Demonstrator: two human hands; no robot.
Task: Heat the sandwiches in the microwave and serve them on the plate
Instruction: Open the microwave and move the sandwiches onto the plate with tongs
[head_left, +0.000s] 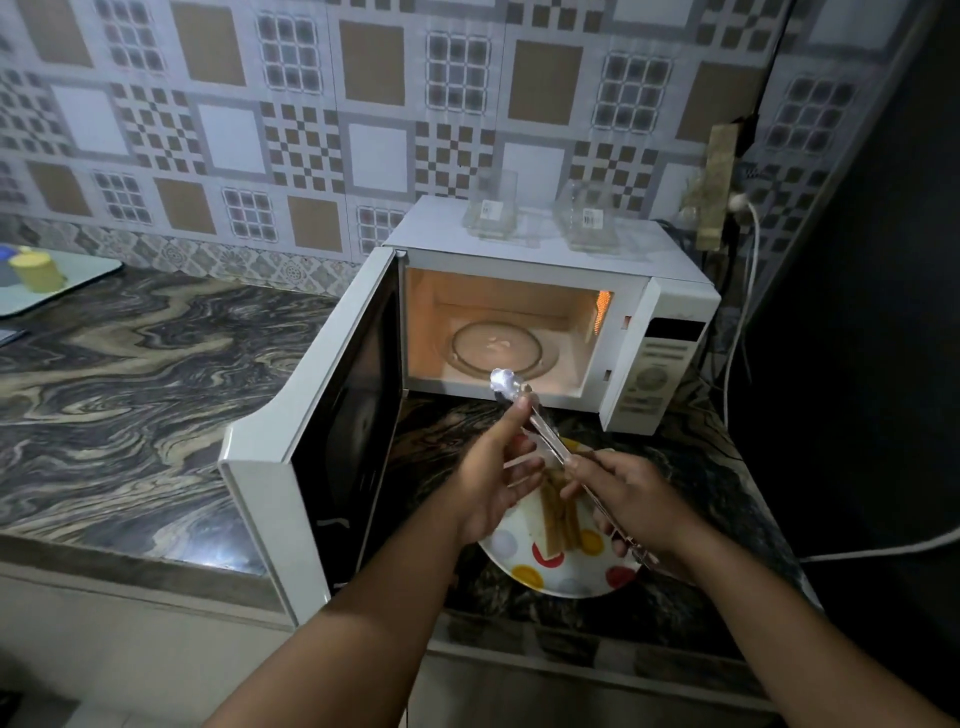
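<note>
The white microwave stands on the counter with its door swung wide to the left and its light on. Its glass turntable is bare. In front of it lies a white plate with coloured dots, and sandwich pieces stand on edge on it. My right hand grips metal tongs over the plate, tips pointing at the oven opening. My left hand touches the tongs near their tips with thumb and forefinger, other fingers spread.
Two clear glass containers sit on top of the microwave. A yellow cup rests on a tray at the far left. White cables hang at the right beside a dark wall. The marble counter stretches left.
</note>
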